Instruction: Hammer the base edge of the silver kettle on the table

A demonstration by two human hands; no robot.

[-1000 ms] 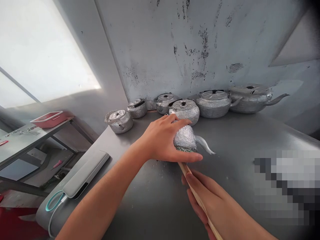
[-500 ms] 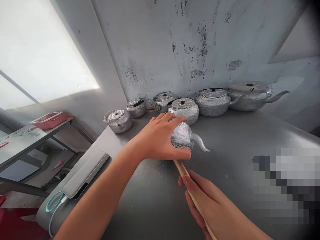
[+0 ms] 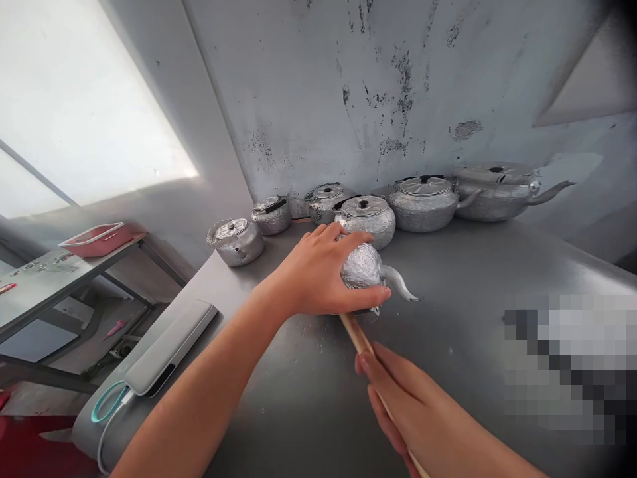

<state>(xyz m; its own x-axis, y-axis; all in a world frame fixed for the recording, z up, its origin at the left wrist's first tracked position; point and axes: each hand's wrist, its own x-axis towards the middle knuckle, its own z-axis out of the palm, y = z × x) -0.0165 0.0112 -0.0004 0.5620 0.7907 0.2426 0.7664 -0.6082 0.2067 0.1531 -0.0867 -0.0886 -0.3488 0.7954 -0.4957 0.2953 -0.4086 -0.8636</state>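
- I see the left hand point(image 3: 318, 272) clamped over a silvery kettle point(image 3: 364, 264).
- Right hand point(image 3: 401, 398) closed round a wooden handle point(image 3: 354, 334), far end hidden from me.
- Six more kettles point(image 3: 373, 224) behind.

Pink basket point(image 3: 107, 244) on side table point(image 3: 64, 280), pale device point(image 3: 169, 346) with white cable point(image 3: 101, 431), stained wall point(image 3: 298, 86)

A workshop or plain workroom is suggested, though the exact kind cannot be told for certain. The painted wall point(image 3: 298, 99) is marked by dark, flaking patches. Six metal kettles point(image 3: 424, 211) are grouped near it on a grey tabletop point(image 3: 308, 398), while one more kettle point(image 3: 362, 265) is held in front of them, near a wooden handle point(image 3: 354, 333). At the left, a metal-framed side table point(image 3: 30, 292) is scattered with small pieces, and a pink basket point(image 3: 99, 244) is set at its far end.
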